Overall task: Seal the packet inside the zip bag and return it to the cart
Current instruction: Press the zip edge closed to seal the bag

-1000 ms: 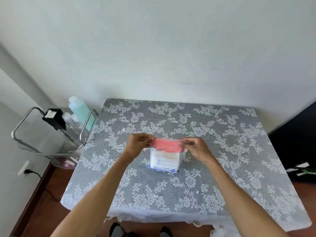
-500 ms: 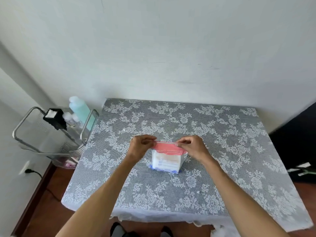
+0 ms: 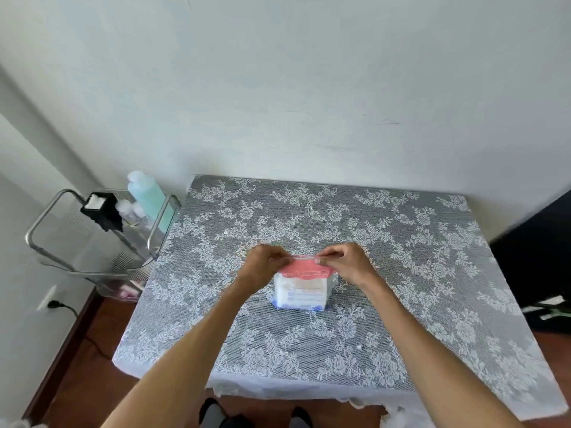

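Head view: bag (image 3: 304, 284) is pinched at its top strip by L hand (image 3: 262, 267) & R hand (image 3: 347, 262), strip running left-right between them; cart (image 3: 102, 233) lies to L.

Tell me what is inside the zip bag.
Inside the zip bag stands a white packet with blue print. Its top is hidden behind the bag's pink band, which both hands pinch.

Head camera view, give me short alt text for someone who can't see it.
Both hands, left hand and right hand, pinch the top of a zip bag standing on a lace-covered table. A metal cart stands left.
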Demonstrator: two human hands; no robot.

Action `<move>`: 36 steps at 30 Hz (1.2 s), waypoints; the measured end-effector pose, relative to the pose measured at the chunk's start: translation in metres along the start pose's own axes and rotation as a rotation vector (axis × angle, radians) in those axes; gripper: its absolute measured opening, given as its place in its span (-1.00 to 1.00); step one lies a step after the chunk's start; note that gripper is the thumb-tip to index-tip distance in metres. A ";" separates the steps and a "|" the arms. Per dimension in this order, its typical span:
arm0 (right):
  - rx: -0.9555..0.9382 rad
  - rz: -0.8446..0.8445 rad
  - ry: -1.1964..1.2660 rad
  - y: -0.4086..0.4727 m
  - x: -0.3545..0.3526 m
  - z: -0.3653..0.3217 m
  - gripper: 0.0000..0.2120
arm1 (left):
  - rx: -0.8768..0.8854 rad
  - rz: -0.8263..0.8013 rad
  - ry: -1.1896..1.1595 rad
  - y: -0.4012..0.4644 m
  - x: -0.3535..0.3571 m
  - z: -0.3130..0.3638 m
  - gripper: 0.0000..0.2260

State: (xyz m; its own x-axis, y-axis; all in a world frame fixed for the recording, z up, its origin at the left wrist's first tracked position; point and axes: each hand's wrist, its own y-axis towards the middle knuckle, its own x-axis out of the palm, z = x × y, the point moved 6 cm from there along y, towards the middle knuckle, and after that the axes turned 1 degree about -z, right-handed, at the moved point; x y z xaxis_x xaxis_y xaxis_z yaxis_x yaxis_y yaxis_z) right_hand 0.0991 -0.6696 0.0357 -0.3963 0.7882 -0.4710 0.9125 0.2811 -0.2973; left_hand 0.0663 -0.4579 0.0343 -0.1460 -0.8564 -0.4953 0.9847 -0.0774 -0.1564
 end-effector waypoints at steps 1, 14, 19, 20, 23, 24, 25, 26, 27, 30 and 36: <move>0.002 0.001 0.006 0.001 0.000 0.000 -0.85 | 0.001 0.015 0.006 0.001 -0.001 0.000 -0.90; -0.007 -0.007 0.018 0.006 -0.003 0.002 -0.77 | -0.003 0.051 -0.113 0.003 -0.008 0.000 -0.83; -0.018 -0.006 0.012 0.007 -0.001 0.003 -0.82 | 0.023 0.068 -0.123 -0.001 -0.009 0.000 -0.77; -0.021 -0.010 0.015 0.007 -0.001 0.002 -0.82 | 0.033 0.076 -0.119 -0.002 -0.010 0.000 -0.78; -0.037 -0.014 0.007 0.006 -0.002 -0.001 -0.81 | 0.036 0.065 -0.121 -0.003 -0.010 -0.003 -0.86; -0.045 -0.019 0.008 0.005 -0.002 -0.002 -0.81 | 0.036 0.061 -0.114 -0.003 -0.009 -0.004 -0.90; -0.056 -0.024 0.007 0.003 -0.001 -0.002 -0.81 | 0.040 0.060 -0.102 -0.004 -0.009 -0.005 -0.91; -0.069 -0.026 -0.001 0.002 0.000 -0.003 -0.81 | 0.047 0.059 -0.089 -0.005 -0.009 -0.005 -0.90; -0.080 -0.023 -0.011 0.001 0.000 -0.003 -0.81 | 0.054 0.053 -0.074 -0.006 -0.008 -0.005 -0.89; -0.083 -0.019 -0.026 0.001 0.001 -0.001 -0.86 | 0.064 0.012 -0.025 -0.009 -0.006 -0.006 -0.89; -0.087 -0.027 -0.051 0.003 0.004 -0.003 -0.89 | 0.080 0.015 0.068 -0.007 -0.009 -0.004 -0.92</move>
State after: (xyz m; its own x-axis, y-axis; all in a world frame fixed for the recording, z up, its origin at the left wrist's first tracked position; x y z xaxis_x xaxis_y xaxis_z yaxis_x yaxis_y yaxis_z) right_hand 0.1007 -0.6642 0.0358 -0.4232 0.7512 -0.5065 0.9060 0.3501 -0.2377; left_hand 0.0606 -0.4475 0.0364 -0.1349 -0.8213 -0.5543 0.9908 -0.1080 -0.0812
